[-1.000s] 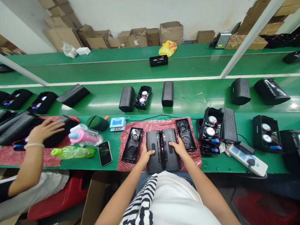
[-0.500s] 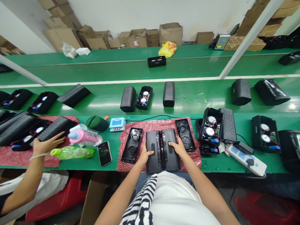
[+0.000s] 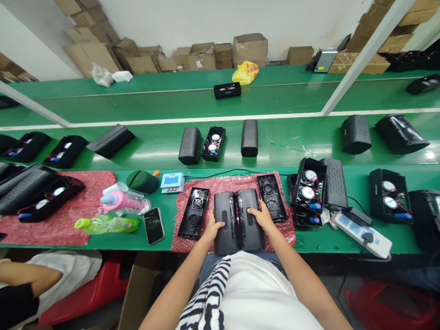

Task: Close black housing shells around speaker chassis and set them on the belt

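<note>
The person's left hand is clamped on the left black casing, thumb laid over its upper face and fingers along its left edge, partly hidden. The right hand holds the right black casing likewise, thumb on top, fingers at the right edge. The two casings lie side by side at the near edge of the green surface, by the person's lap, shiny strips running along their facing sides; whether they touch at the near end I cannot tell.

Red bubble wrap spreads beneath and around them. On it, an open black panel lies just left of the left casing, and a second black panel lies beyond the right hand, tilted slightly.

Farther left are a phone, a green bottle on its side and a pink bottle; a blue-and-white device sits at the far left of the wrap. To the right, an open speaker box shows two round parts, with a white power strip near it. A co-worker's bent arm is at the near left.
</note>
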A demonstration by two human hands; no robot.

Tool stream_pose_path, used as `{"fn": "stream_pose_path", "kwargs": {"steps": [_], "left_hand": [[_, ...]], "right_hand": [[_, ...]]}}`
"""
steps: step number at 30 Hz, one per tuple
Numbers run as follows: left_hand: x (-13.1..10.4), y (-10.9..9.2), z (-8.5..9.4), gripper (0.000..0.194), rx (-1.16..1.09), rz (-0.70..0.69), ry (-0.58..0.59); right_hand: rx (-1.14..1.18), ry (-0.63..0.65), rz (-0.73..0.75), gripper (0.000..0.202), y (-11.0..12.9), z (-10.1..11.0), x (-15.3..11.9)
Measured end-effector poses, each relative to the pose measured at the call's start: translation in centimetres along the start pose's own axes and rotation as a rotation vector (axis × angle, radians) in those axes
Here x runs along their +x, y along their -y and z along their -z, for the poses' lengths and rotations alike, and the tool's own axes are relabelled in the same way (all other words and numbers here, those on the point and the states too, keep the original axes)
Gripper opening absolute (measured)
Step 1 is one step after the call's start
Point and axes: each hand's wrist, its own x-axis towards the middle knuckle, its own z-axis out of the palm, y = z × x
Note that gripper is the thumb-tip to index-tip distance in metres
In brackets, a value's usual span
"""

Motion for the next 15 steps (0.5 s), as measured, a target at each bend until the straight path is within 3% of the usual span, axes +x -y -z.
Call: {"fn": "stream_pose_path", "kwargs": {"steps": [15], "left_hand": [[0.16,0.59,-0.37,0.078,0.176,-0.133,-0.104]], "right_hand": [[-0.014,-0.035,0.029,0.070,-0.10,0.01,0.06]]}}
